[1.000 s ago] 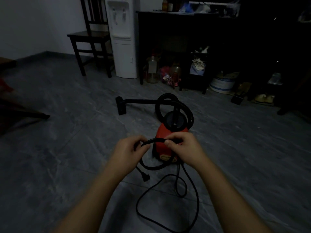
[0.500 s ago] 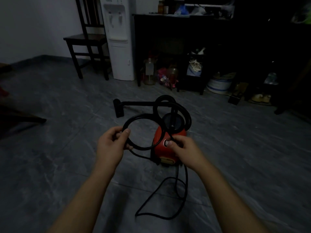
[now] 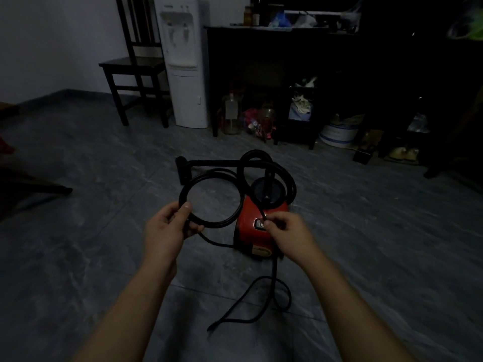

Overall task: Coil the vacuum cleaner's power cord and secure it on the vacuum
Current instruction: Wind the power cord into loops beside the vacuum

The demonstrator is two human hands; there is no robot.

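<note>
black cord (image 3: pixel 209 199) looped, red vacuum (image 3: pixel 257 231) upright

No text can be read. The dispenser (image 3: pixel 183 74), far beyond the fingers (image 3: pixel 271 223), carries small dark lettering at its top, too blurred to make out. The vacuum (image 3: pixel 248 233) has a pale label below the fingers, also illegible.
</note>
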